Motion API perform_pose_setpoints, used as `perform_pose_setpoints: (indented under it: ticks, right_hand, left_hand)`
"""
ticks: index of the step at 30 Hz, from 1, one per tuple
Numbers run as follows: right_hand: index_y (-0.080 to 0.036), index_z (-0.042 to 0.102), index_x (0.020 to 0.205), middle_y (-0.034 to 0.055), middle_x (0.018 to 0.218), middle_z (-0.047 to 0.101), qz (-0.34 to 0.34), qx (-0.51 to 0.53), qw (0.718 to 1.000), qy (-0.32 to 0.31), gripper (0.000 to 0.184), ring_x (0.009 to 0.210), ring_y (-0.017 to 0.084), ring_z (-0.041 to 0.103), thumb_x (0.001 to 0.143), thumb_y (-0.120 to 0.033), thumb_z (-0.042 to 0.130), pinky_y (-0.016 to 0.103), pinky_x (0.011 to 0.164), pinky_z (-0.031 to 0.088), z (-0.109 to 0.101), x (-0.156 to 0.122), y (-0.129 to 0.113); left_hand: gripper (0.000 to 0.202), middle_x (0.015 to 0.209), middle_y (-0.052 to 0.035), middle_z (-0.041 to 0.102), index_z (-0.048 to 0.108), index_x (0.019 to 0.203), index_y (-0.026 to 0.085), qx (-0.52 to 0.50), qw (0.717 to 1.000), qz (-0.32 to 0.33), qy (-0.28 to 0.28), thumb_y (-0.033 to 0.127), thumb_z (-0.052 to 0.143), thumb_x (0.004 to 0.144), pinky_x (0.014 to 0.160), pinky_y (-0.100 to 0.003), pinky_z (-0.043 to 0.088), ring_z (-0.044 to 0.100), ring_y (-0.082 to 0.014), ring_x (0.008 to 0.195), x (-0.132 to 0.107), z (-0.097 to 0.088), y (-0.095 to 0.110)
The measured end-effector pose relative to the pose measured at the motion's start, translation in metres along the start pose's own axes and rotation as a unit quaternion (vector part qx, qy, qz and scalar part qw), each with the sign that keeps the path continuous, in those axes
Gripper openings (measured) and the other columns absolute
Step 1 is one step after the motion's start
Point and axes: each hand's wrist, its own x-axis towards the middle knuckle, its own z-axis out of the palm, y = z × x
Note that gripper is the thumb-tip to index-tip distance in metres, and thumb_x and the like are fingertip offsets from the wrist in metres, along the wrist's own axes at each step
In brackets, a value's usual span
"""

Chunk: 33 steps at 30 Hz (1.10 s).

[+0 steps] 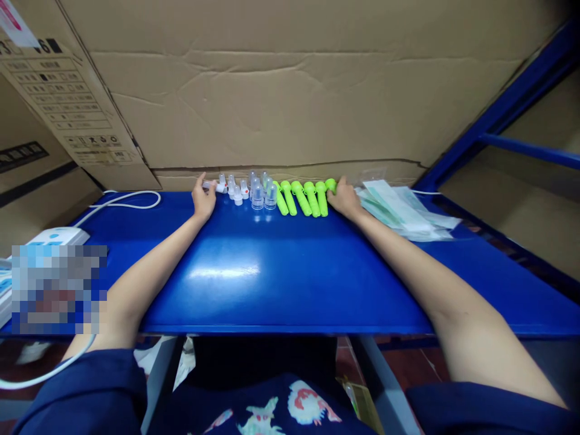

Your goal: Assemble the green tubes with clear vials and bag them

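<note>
Two bare arms in dark blue sleeves reach forward from the lower corners across the blue tabletop (290,266), elbows wide, so that the hands come in at the two ends of a row of small parts.

At the left end, the left hand (205,197) bends inward at the wrist, its thumb and index finger pinching a small clear-and-white capped piece (220,188) laid on its side, clear end toward the palm. Just right of it stand four upright clear-capped white pieces (238,195), then a close cluster of transparent domed cups (258,196), then six lime-green handles (299,198) with rounded heads, side by side, heads toward the back. At the right end, the right hand (347,198) turns inward, palm down, its fingers against the last green handle; whether they close on it I cannot tell.

As for edges, a white power strip (67,235) takes up the tabletop's left side. Cardboard (317,109) rises close behind the row, leaving little room there. Between the forearms, a broad bare stretch runs to the near edge. Flat green-and-white packs (408,211) lie just beyond the right hand, with the slanting blue frame post (498,121) behind them.
</note>
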Motion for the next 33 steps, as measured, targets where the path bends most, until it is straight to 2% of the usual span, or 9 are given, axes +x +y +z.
perform_pose_setpoints:
  ticks: [3, 6, 11, 14, 16, 19, 23, 28, 33]
  right_hand:
    - [-0.002, 0.04, 0.137, 0.0296, 0.124, 0.062, -0.003, 0.024, 0.999, 0.028, 0.052, 0.113, 0.04, 0.063, 0.093, -0.028, 0.044, 0.051, 0.093, 0.049, 0.001, -0.001, -0.002]
    - [-0.005, 0.04, 0.136, 0.0279, 0.126, 0.061, -0.017, 0.053, 0.996, 0.07, 0.05, 0.113, 0.039, 0.062, 0.094, -0.031, 0.041, 0.052, 0.093, 0.048, 0.003, -0.004, -0.005]
    - [-0.007, 0.034, 0.141, 0.0242, 0.139, 0.053, -0.077, 0.084, 0.985, 0.131, 0.052, 0.125, 0.033, 0.055, 0.096, -0.033, 0.034, 0.047, 0.101, 0.045, 0.001, -0.013, -0.01]
    - [-0.009, 0.029, 0.146, 0.0228, 0.146, 0.047, -0.125, 0.067, 0.98, 0.139, 0.055, 0.13, 0.03, 0.052, 0.099, -0.037, 0.029, 0.043, 0.103, 0.044, -0.001, -0.018, -0.011]
    - [-0.011, 0.028, 0.149, 0.0217, 0.147, 0.047, -0.179, 0.047, 0.972, 0.145, 0.057, 0.129, 0.029, 0.052, 0.099, -0.039, 0.028, 0.044, 0.103, 0.044, 0.0, -0.019, -0.011]
    - [-0.009, 0.036, 0.147, 0.0226, 0.143, 0.053, -0.297, 0.007, 0.944, 0.142, 0.055, 0.128, 0.031, 0.054, 0.1, -0.036, 0.027, 0.047, 0.101, 0.043, 0.002, -0.021, -0.013]
    - [-0.007, 0.046, 0.143, 0.0242, 0.138, 0.059, -0.412, -0.056, 0.904, 0.096, 0.052, 0.122, 0.032, 0.059, 0.103, -0.031, 0.023, 0.047, 0.096, 0.04, 0.003, -0.029, -0.026]
    - [-0.007, 0.051, 0.141, 0.0217, 0.14, 0.059, -0.467, -0.079, 0.875, 0.102, 0.05, 0.119, 0.03, 0.061, 0.104, -0.027, 0.023, 0.046, 0.094, 0.037, 0.005, -0.042, -0.041]
    - [-0.012, 0.055, 0.139, 0.0193, 0.134, 0.064, -0.516, -0.076, 0.845, 0.115, 0.047, 0.11, 0.027, 0.065, 0.102, -0.02, 0.027, 0.043, 0.089, 0.038, 0.013, -0.051, -0.047]
  left_hand:
    - [0.027, 0.102, -0.0097, 0.07, 0.067, 0.108, 0.016, -0.013, 0.999, 0.017, 0.031, 0.033, 0.066, 0.087, 0.091, -0.036, 0.055, 0.068, -0.021, 0.095, 0.001, 0.0, -0.003]
    - [0.023, 0.091, -0.0052, 0.068, 0.063, 0.094, 0.016, -0.025, 0.998, 0.009, 0.056, 0.038, 0.066, 0.088, 0.085, -0.031, 0.056, 0.069, -0.0171, 0.087, 0.003, 0.002, -0.005]
    - [0.029, 0.089, -0.0035, 0.064, 0.051, 0.094, 0.019, -0.058, 0.995, -0.026, 0.082, 0.047, 0.058, 0.093, 0.075, -0.026, 0.056, 0.071, -0.0141, 0.08, 0.003, 0.006, -0.004]
    - [0.036, 0.095, -0.0069, 0.065, 0.052, 0.104, 0.019, -0.046, 0.995, 0.023, 0.084, 0.054, 0.052, 0.096, 0.08, -0.03, 0.055, 0.07, -0.0172, 0.086, 0.0, 0.002, 0.004]
    - [0.04, 0.105, -0.0097, 0.066, 0.055, 0.112, 0.019, -0.023, 0.991, 0.101, 0.084, 0.055, 0.05, 0.097, 0.094, -0.035, 0.052, 0.067, -0.0201, 0.102, -0.005, -0.002, 0.015]
    - [0.042, 0.114, -0.0108, 0.066, 0.061, 0.119, 0.019, 0.007, 0.979, 0.193, 0.061, 0.052, 0.042, 0.101, 0.1, -0.037, 0.049, 0.063, -0.021, 0.111, -0.015, -0.008, 0.036]
    - [0.042, 0.106, -0.009, 0.068, 0.067, 0.11, 0.019, 0.03, 0.967, 0.254, -0.013, 0.05, 0.04, 0.102, 0.095, -0.036, 0.051, 0.064, -0.0203, 0.104, -0.033, -0.009, 0.068]
    - [0.039, 0.107, -0.0081, 0.07, 0.067, 0.11, 0.02, 0.012, 0.949, 0.306, -0.077, 0.046, 0.04, 0.103, 0.095, -0.038, 0.052, 0.064, -0.02, 0.105, -0.059, 0.0, 0.095]
    - [0.035, 0.111, -0.0094, 0.069, 0.066, 0.114, 0.02, 0.013, 0.927, 0.324, -0.188, 0.044, 0.041, 0.103, 0.094, -0.038, 0.053, 0.065, -0.0211, 0.108, -0.076, 0.01, 0.097]
